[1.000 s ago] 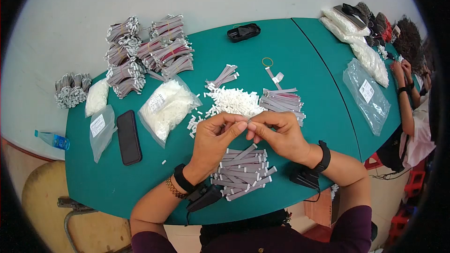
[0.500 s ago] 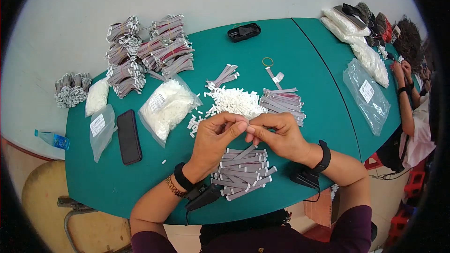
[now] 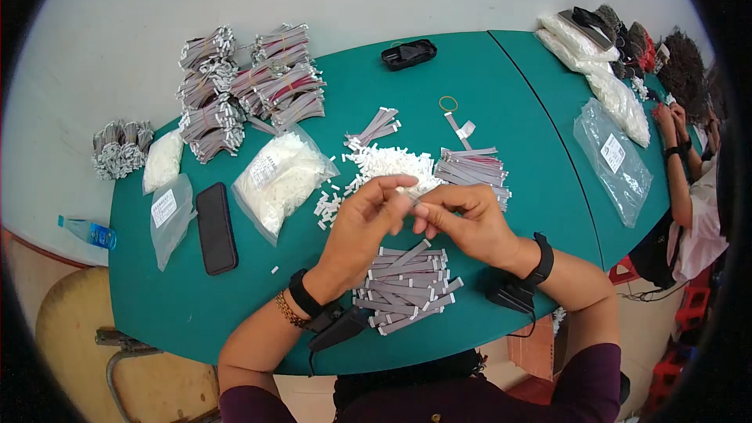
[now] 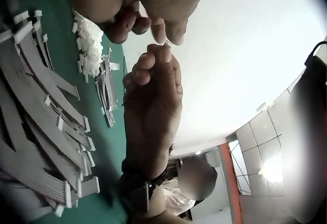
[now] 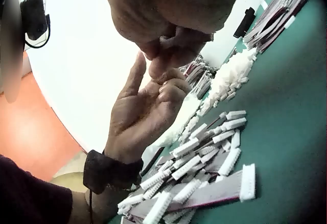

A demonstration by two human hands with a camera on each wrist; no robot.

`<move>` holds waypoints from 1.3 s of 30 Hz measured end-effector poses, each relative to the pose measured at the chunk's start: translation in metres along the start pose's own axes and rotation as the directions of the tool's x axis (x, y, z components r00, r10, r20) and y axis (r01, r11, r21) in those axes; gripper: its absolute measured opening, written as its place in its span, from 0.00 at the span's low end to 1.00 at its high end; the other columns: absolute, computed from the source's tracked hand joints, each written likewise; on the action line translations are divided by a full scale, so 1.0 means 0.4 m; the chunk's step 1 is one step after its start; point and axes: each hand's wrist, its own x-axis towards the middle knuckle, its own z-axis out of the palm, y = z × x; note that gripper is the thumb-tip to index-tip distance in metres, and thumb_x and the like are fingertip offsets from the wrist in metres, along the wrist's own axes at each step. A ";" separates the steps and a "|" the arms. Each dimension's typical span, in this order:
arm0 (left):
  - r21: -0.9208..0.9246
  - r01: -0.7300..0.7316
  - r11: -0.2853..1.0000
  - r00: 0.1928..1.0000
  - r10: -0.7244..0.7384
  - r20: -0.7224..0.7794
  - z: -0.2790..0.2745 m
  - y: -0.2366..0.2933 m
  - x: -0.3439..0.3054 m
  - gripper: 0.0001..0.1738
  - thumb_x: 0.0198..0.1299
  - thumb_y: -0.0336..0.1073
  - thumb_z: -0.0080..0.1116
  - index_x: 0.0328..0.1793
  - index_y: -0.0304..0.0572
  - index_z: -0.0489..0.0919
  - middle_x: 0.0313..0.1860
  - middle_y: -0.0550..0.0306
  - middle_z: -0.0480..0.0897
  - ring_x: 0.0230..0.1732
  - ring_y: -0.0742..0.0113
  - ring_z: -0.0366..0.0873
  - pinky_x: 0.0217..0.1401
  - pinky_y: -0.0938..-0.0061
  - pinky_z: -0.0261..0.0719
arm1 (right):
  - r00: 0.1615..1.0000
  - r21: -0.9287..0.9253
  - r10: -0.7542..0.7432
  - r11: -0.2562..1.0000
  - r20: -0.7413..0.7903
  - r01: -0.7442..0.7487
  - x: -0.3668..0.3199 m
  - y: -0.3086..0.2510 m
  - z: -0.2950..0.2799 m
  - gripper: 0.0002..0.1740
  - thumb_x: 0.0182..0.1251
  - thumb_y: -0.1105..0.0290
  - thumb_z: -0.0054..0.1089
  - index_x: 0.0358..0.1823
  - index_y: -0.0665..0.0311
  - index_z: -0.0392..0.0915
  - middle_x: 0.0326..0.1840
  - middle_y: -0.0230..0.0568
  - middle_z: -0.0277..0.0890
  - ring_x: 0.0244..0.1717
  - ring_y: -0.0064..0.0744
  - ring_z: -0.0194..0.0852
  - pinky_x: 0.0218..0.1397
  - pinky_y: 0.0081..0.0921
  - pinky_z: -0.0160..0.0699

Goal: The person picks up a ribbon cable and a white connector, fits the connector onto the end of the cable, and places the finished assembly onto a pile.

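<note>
My right hand (image 3: 474, 223) pinches a grey ribbon cable (image 5: 210, 38) between thumb and forefinger. Most of the cable is hidden by the fingers. A small white connector end (image 4: 167, 44) shows at the right fingertips in the left wrist view. My left hand (image 3: 364, 211) is blurred right beside it, its thumb (image 5: 134, 78) standing apart from the other fingers, the fingertips close to the connector end. Below the hands lies a pile of grey ribbon cables with white connectors (image 3: 407, 290). Beyond them is a heap of small white connector pieces (image 3: 392, 168).
More ribbon cables (image 3: 474, 172) lie right of the heap. Bundled cables (image 3: 207, 102) are stacked at the back left. A bag of white pieces (image 3: 278, 176) and a phone (image 3: 215, 227) lie left. Another person's hands (image 3: 670, 121) are at the right table.
The left thumb and forefinger, earlier together against the right fingertips, have parted and shifted slightly left. The right hand stays nearly in place.
</note>
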 end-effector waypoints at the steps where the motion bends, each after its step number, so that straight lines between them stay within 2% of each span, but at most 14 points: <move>1: -0.030 0.047 0.998 0.999 -0.048 -0.022 -0.005 -0.001 0.005 0.15 0.65 0.34 0.49 0.54 0.34 0.72 0.37 0.61 0.76 0.36 0.78 0.68 0.40 0.82 0.66 | 1.000 0.030 0.006 1.000 -0.008 -0.006 0.002 0.001 -0.003 0.08 0.66 0.72 0.54 0.34 0.70 0.79 0.27 0.33 0.77 0.25 0.16 0.71 0.28 0.15 0.70; 4: -0.273 0.061 0.960 0.998 -0.051 0.043 -0.028 -0.008 0.019 0.17 0.67 0.33 0.44 0.58 0.31 0.69 0.40 0.59 0.73 0.41 0.73 0.69 0.46 0.79 0.68 | 0.999 0.085 0.040 0.996 -0.011 -0.039 0.008 -0.002 -0.012 0.09 0.67 0.72 0.53 0.36 0.70 0.80 0.27 0.34 0.78 0.25 0.16 0.71 0.29 0.14 0.70; 7: -0.185 0.099 0.978 0.995 -0.094 0.034 -0.031 0.008 0.018 0.16 0.65 0.30 0.45 0.57 0.31 0.69 0.41 0.57 0.73 0.41 0.70 0.70 0.49 0.77 0.69 | 0.998 0.091 0.068 0.994 -0.003 -0.068 0.013 -0.001 -0.020 0.09 0.67 0.72 0.54 0.36 0.69 0.80 0.27 0.34 0.78 0.25 0.16 0.71 0.29 0.14 0.71; 13: -0.098 0.015 0.995 0.996 -0.006 0.087 -0.043 0.007 0.018 0.15 0.64 0.30 0.49 0.56 0.32 0.69 0.47 0.53 0.76 0.47 0.66 0.76 0.53 0.76 0.73 | 0.997 0.104 0.080 0.991 0.002 -0.080 0.015 0.003 -0.023 0.09 0.67 0.71 0.54 0.36 0.69 0.80 0.27 0.34 0.78 0.25 0.15 0.71 0.28 0.13 0.71; 16: 0.015 -0.027 1.000 0.996 0.025 0.084 -0.037 0.011 0.020 0.15 0.65 0.32 0.50 0.55 0.32 0.69 0.51 0.49 0.77 0.51 0.63 0.77 0.55 0.76 0.75 | 0.997 0.104 0.073 0.992 0.008 -0.073 0.015 -0.002 -0.021 0.09 0.67 0.71 0.54 0.35 0.69 0.80 0.27 0.34 0.78 0.25 0.15 0.71 0.28 0.13 0.71; 25: 0.044 0.063 0.997 0.997 -0.065 0.048 -0.038 0.016 0.015 0.12 0.63 0.32 0.54 0.50 0.35 0.69 0.47 0.45 0.80 0.47 0.62 0.80 0.50 0.73 0.78 | 0.996 0.137 0.083 0.987 0.025 -0.085 0.014 -0.001 -0.025 0.09 0.67 0.70 0.54 0.35 0.69 0.80 0.26 0.34 0.78 0.25 0.15 0.71 0.28 0.13 0.72; 28: -0.008 0.059 0.998 0.995 -0.058 0.077 -0.044 0.012 0.017 0.10 0.62 0.32 0.55 0.47 0.36 0.72 0.46 0.47 0.80 0.45 0.65 0.80 0.48 0.75 0.78 | 0.996 0.132 0.084 0.987 0.032 -0.088 0.015 -0.001 -0.026 0.09 0.67 0.70 0.54 0.35 0.68 0.80 0.26 0.34 0.78 0.24 0.14 0.71 0.28 0.12 0.72; 31: -0.027 0.062 0.998 0.998 -0.061 0.035 -0.045 0.011 0.015 0.08 0.62 0.32 0.55 0.44 0.35 0.74 0.44 0.51 0.81 0.44 0.68 0.79 0.47 0.77 0.77 | 0.994 0.134 0.106 0.985 0.039 -0.111 0.015 -0.003 -0.024 0.09 0.67 0.70 0.54 0.35 0.68 0.80 0.26 0.33 0.78 0.24 0.14 0.72 0.28 0.12 0.72; 34: -0.056 0.102 0.993 0.994 -0.100 0.037 -0.069 0.002 0.018 0.10 0.61 0.31 0.57 0.45 0.33 0.77 0.42 0.53 0.81 0.41 0.72 0.78 0.45 0.80 0.76 | 0.991 0.129 0.124 0.983 0.043 -0.129 0.014 -0.004 -0.025 0.09 0.67 0.70 0.54 0.35 0.67 0.80 0.26 0.33 0.78 0.24 0.14 0.72 0.28 0.12 0.72; 37: -0.078 0.149 0.986 0.989 -0.150 -0.007 -0.073 -0.001 0.021 0.16 0.63 0.33 0.53 0.54 0.32 0.72 0.49 0.50 0.79 0.49 0.66 0.77 0.54 0.75 0.74 | 0.992 0.124 0.121 0.984 0.045 -0.126 0.015 0.002 -0.027 0.09 0.67 0.70 0.54 0.35 0.67 0.80 0.26 0.33 0.79 0.24 0.14 0.72 0.28 0.12 0.71; 39: -0.209 0.154 0.966 0.986 -0.162 -0.022 -0.053 0.010 0.025 0.20 0.65 0.32 0.50 0.60 0.29 0.67 0.55 0.45 0.74 0.56 0.61 0.73 0.62 0.70 0.69 | 0.992 0.122 0.119 0.985 0.045 -0.124 0.016 0.003 -0.027 0.09 0.67 0.70 0.54 0.35 0.67 0.80 0.26 0.33 0.79 0.24 0.14 0.72 0.28 0.13 0.71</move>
